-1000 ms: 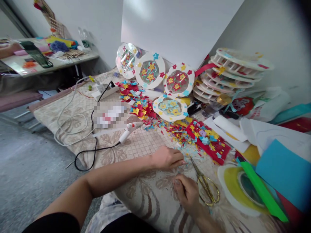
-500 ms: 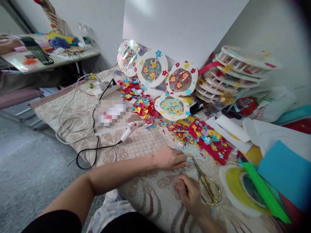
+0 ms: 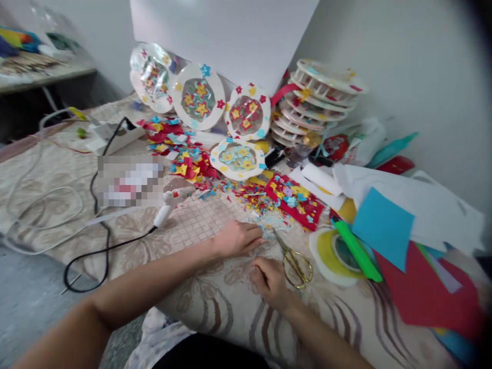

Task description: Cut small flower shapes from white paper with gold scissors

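My left hand rests on the patterned tablecloth, its fingers curled together and nothing showing in them. Just below it, my right hand lies closed in a loose fist, thumb against the fingers, with no object visible. A small gap separates the two hands. Gold-handled scissors lie right beside my right hand, blades pointing up and left toward the paper scraps. Beyond them is a red sheet covered with small paper stars and flowers. Neither hand grips the scissors.
A white glue gun lies to the left with its black cord. Decorated round frames lean at the back beside stacked white rings. At right are a roll of yellow tape, a green strip, blue paper and red paper.
The view has swung right, so everything sits farther left and more coloured paper shows at the right. Both hands keep nearly the same pose beside the scissors.
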The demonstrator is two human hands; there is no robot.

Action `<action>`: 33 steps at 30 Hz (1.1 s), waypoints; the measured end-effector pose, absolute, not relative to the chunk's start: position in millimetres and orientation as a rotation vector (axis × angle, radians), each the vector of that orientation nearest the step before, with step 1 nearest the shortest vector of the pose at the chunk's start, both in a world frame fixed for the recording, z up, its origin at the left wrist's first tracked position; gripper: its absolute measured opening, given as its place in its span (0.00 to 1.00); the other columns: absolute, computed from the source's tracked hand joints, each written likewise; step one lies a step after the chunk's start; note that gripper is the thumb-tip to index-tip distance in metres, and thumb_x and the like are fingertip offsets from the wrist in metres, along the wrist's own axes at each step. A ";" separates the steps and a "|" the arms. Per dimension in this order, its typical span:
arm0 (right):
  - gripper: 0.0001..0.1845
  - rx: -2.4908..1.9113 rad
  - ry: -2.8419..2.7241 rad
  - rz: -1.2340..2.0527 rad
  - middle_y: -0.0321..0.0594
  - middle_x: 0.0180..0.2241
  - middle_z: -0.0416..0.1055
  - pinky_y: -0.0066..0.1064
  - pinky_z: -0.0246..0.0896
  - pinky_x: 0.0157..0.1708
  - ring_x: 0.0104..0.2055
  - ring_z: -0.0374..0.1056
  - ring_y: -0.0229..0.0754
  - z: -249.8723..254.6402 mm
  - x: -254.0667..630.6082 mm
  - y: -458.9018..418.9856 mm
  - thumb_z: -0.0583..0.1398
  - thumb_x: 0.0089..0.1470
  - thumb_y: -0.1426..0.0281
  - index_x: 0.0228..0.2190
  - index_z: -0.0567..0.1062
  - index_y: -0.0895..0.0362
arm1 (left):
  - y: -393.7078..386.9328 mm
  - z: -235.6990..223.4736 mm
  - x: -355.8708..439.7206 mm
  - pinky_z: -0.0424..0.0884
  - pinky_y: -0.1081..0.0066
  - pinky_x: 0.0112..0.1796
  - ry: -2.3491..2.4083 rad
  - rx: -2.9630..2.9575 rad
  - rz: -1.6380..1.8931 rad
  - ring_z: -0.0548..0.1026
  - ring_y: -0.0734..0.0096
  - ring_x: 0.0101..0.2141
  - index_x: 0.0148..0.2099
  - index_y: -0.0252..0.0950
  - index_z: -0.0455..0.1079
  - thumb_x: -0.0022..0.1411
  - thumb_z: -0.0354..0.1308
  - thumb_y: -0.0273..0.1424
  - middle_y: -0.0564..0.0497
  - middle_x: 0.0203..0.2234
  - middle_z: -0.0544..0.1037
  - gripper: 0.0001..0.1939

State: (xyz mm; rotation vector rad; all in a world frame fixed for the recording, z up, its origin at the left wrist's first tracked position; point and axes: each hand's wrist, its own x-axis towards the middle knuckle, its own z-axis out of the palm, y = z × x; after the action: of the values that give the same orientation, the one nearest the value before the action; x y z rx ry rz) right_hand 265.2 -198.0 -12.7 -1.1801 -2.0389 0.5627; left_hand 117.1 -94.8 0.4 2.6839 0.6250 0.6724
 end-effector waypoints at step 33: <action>0.13 -1.098 -2.050 0.570 0.34 0.21 0.67 0.26 0.59 0.26 0.23 0.63 0.35 -5.5 263.6 -197.0 0.47 0.61 0.65 0.27 0.65 0.54 | -92.4 -3.1 115.3 0.67 0.76 0.31 0.694 2.482 0.734 0.73 0.75 0.28 0.40 0.35 0.67 0.66 0.45 0.31 0.51 0.30 0.76 0.10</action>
State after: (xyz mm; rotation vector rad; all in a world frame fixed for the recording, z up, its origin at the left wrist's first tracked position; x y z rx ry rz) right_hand 263.6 -197.0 -5.5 -1.0977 -2.0503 0.5698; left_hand 115.3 -92.4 -3.1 2.4818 0.6941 0.7344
